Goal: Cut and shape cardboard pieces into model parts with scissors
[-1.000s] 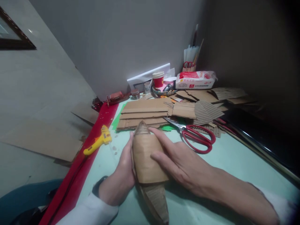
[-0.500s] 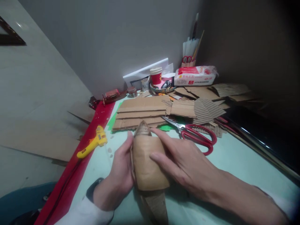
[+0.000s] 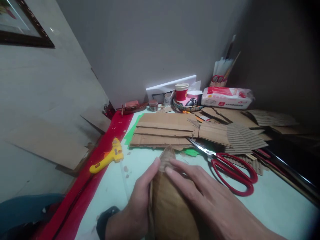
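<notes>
A brown cardboard model (image 3: pixel 172 206) with a pointed tip stands close below me, its lower end cut off by the frame. My left hand (image 3: pixel 141 196) grips its left side, the thumb lying near the base of the tip. From the right, my right hand (image 3: pixel 200 190) holds it, thumb and forefinger pressed at the joint just under the tip. Beyond the right hand lies a pair of scissors (image 3: pixel 225 166) with red handles, blades pointing left. Left of the hands a yellow glue gun (image 3: pixel 108 158) rests near the red table edge.
Cardboard sheets (image 3: pixel 162 128) and corrugated scraps (image 3: pixel 245 136) lie across the table. Behind them stand a red paper cup (image 3: pixel 181 92), a tissue pack (image 3: pixel 227 98) and a holder (image 3: pixel 220 71) with tools. A black glossy object (image 3: pixel 295 156) lies at the right.
The cardboard model has come nearer and lower in view. My right hand has shifted its fingers from the model's body up to the base of the tip. The camera view has shifted.
</notes>
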Tool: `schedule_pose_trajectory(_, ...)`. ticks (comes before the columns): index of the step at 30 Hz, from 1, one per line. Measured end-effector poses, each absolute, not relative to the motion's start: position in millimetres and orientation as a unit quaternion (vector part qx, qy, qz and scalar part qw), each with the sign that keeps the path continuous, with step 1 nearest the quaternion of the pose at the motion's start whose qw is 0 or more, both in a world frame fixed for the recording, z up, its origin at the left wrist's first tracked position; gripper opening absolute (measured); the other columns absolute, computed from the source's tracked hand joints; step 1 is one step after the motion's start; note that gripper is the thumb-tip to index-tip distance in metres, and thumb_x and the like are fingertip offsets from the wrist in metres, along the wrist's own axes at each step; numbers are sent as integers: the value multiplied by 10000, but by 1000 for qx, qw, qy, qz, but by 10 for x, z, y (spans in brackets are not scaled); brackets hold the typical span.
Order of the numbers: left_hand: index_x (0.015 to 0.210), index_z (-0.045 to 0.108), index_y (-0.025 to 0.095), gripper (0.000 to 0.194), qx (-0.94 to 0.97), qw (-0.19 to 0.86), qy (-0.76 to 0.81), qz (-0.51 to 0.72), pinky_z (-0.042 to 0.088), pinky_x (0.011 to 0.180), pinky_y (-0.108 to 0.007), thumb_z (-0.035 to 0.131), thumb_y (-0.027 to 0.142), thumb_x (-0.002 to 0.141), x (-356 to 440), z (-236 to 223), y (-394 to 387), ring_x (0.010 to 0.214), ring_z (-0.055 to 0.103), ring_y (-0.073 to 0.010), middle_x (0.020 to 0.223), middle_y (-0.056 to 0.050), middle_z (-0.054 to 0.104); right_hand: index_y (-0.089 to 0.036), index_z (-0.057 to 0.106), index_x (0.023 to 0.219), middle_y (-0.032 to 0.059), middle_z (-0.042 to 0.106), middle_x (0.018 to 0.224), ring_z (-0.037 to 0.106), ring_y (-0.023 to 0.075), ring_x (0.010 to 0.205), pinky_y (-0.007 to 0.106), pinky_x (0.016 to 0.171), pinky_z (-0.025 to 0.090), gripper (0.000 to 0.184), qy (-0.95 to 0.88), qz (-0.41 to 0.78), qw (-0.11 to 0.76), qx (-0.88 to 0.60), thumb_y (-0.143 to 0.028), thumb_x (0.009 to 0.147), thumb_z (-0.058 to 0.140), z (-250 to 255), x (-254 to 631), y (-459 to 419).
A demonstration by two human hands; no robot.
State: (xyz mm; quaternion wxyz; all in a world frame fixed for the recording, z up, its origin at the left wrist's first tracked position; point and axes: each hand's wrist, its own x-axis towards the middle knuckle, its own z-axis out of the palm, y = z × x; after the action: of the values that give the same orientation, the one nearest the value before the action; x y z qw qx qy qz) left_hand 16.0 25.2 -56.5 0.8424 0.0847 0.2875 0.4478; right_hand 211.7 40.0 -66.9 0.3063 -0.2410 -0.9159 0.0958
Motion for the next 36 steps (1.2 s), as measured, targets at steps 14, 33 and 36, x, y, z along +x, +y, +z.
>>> schedule_pose_trajectory(14, 1413, 696, 145, 595, 101, 853, 247, 448, 443, 1147, -492, 619, 549, 983, 156, -551, 279, 1243, 710, -391, 1267, -169, 795, -335, 298, 1683, 107, 97, 1826, 406, 446, 1553, 565, 1157, 512, 815, -944, 128, 221, -209, -595, 983, 628, -406, 2208, 374)
schedule_pose_trajectory(33, 1431, 674, 150, 586, 68, 847, 264, 456, 488, 1091, -486, 608, 538, 997, 183, -549, 240, 1167, 742, -378, 1216, -155, 800, -403, 405, 1634, 33, 380, 1741, 477, 321, 1528, 433, 1156, 529, 663, -913, 239, 264, -200, -474, 1011, 621, -303, 2192, 369)
schedule_pose_trajectory(36, 1424, 676, 147, 567, 72, 840, 273, 464, 490, 1089, -481, 605, 520, 1002, 174, -567, 245, 1155, 746, -374, 1205, -154, 800, -410, 443, 1616, 34, 446, 1702, 520, 314, 1491, 411, 1120, 558, 641, -899, 249, 291, -210, -367, 1004, 631, -295, 2159, 343)
